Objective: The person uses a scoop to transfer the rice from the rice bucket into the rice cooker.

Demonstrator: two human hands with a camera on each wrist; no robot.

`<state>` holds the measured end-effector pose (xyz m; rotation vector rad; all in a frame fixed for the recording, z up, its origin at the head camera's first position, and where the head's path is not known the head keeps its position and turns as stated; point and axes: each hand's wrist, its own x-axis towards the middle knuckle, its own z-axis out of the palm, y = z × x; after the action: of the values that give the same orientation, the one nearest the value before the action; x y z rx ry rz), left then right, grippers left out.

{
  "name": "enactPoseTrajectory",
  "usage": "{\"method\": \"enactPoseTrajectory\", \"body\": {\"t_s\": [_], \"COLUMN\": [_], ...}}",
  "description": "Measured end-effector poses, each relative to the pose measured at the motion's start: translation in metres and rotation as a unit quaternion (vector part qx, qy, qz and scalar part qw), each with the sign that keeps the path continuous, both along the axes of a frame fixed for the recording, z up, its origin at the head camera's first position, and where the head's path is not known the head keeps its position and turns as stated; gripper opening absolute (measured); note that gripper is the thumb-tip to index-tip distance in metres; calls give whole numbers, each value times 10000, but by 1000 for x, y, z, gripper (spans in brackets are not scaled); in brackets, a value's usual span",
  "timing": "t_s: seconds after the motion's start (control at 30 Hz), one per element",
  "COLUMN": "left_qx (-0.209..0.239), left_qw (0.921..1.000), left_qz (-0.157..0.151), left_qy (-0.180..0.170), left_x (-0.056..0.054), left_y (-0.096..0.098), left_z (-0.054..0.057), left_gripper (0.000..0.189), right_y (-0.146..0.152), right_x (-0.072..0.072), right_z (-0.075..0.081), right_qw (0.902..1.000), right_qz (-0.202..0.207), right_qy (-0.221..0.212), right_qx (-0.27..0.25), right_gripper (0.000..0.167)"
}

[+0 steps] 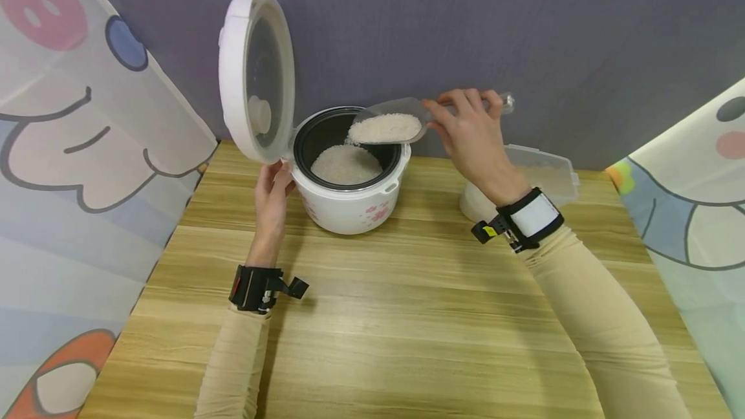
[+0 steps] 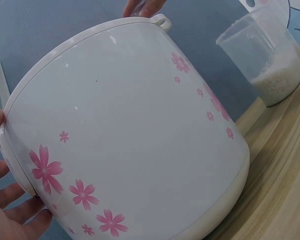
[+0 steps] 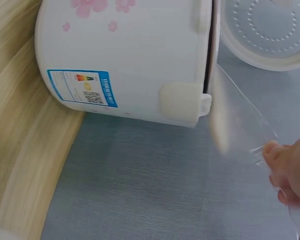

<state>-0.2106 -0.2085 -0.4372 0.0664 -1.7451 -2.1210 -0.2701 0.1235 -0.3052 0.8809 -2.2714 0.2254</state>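
A white rice cooker [image 1: 349, 212] with pink flowers stands near the wall, its lid [image 1: 233, 76] raised on the left. White rice [image 1: 347, 165] lies in its dark inner pot [image 1: 311, 138]. My right hand [image 1: 470, 131] grips the handle of a clear scoop [image 1: 407, 107]. The scoop tilts over the pot's right rim, loaded with rice [image 1: 387, 128], and some grains fall from its tip. At the cooker's left side, my left hand [image 1: 271, 196] holds on by the side handle; in the left wrist view its thumb is at the rim and its fingers [image 2: 25, 212] lie lower.
A clear plastic container [image 1: 541, 170] stands behind the right forearm; rice [image 2: 280, 80] fills its lower part in the left wrist view. A grey wall [image 1: 465, 31] rises behind the wooden table [image 1: 396, 315]. Cartoon-printed curtains [image 1: 52, 147] hang at both sides.
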Motion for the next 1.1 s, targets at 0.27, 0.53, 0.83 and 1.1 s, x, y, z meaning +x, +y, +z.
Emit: {"method": "enactPoseTrajectory", "body": {"t_s": [0.27,0.53,0.83,1.1], "left_qx": [-50,81,-14,-79], "left_qw": [9999,10000,10000,9999], "left_qz": [-40,-15,-14,-1], "left_qy": [104,50,73,63], "left_x": [1,0,0,1], "left_y": [-1,1,-1,0], "left_z": [0,1,1,2], "left_gripper": [41,41,41,41], "right_y": [-5,-13,-15,-13], "right_x": [0,0,1,3], "right_z": [-5,-10,-19,-26], "right_qw": [9974,9919,9777,9534], "right_qz": [-71,-152,-143,-156], "right_qy": [639,1209,1990,2803], "right_qx": [341,355,658,1104], "right_gripper": [31,31,32,36]}}
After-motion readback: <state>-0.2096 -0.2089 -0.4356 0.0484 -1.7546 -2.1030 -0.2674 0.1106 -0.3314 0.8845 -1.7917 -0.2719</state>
